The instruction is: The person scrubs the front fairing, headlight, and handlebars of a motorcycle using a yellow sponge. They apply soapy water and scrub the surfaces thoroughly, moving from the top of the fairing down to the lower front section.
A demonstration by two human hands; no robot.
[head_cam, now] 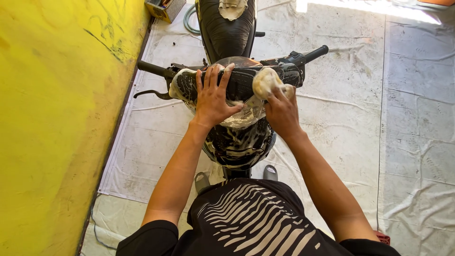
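Landmark: black motorcycle (237, 142), seen from its front end, streaked with white suds over the front cowl and headlight area.
Handlebar cover (237, 83): black panel running across the motorcycle's top, foamy at its left end; a clear rounded dome sits just behind its middle.
Left hand (213, 97): laid flat on the handlebar cover, palm down, fingers spread wide and pointing toward the seat; it grips nothing, only presses on the panel.
Right hand (282, 111): on the right part of the handlebar cover, fingers curled around a sponge; thumb side hidden, so how tight the hold is cannot be told exactly.
Sponge (265, 81): pale yellow, soapy, pressed against the handlebar cover's upper face, just beside the left hand's fingertips but not touching them.
Grips (151, 68): black, sticking out from both ends of the handlebar cover; a brake lever hangs below the left one.
Seat (222, 28): black, behind the handlebar, with a torn pale patch at its far end.
Wall (57, 118): yellow, scuffed, close alongside the motorcycle.
Tarpaulin (369, 118): pale, creased, wet, spread under the motorcycle.
Sandals (202, 181): grey, on the tarpaulin either side of the front wheel.
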